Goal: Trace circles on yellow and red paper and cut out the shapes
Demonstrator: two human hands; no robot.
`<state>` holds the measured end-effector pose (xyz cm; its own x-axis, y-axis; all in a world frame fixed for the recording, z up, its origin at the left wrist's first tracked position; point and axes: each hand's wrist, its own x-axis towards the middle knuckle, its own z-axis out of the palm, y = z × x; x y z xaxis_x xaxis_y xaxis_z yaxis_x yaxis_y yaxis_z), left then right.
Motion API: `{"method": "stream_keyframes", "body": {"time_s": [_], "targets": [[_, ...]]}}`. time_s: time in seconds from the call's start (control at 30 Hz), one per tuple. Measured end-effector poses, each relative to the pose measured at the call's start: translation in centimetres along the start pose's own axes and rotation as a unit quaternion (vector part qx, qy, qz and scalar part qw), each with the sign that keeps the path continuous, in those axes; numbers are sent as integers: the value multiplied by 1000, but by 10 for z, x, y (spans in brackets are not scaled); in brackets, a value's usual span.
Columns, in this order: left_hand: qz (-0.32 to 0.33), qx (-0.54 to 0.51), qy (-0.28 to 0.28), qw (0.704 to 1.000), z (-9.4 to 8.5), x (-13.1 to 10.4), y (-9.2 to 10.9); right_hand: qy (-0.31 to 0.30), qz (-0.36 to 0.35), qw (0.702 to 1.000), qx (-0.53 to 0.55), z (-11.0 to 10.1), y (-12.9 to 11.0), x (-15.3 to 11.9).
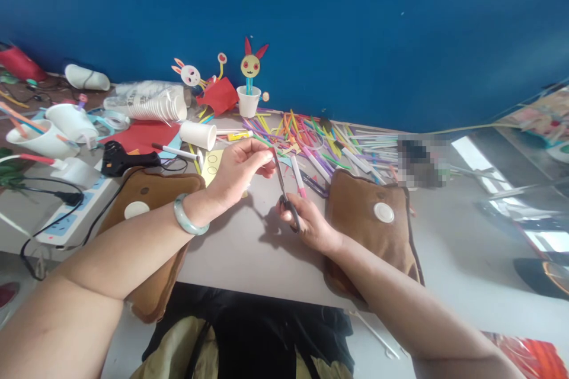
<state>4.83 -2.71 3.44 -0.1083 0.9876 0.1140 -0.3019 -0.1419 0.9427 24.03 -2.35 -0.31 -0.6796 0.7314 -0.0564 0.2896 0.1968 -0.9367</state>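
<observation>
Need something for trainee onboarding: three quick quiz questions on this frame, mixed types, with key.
1. Multiple choice: the right hand holds a) a marker, b) scissors, c) a glue gun.
2. True or false: the yellow-faced rabbit figure stands in a white cup.
3. Count: how many brown plush bags, each with a white disc, are in view?

Key: 1 b; 2 true; 3 two.

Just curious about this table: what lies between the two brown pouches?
In the head view, the left hand, the right hand holding scissors, over grey tabletop, with markers farther back.
</observation>
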Motion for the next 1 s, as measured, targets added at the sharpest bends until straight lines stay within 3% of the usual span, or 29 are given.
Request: {"method": "stream_keyframes", "body": {"time_s": [1.0], "targets": [[-10, 1, -16, 1000, 0, -1, 2, 8, -4, 1000, -20, -1, -1, -1]]}}
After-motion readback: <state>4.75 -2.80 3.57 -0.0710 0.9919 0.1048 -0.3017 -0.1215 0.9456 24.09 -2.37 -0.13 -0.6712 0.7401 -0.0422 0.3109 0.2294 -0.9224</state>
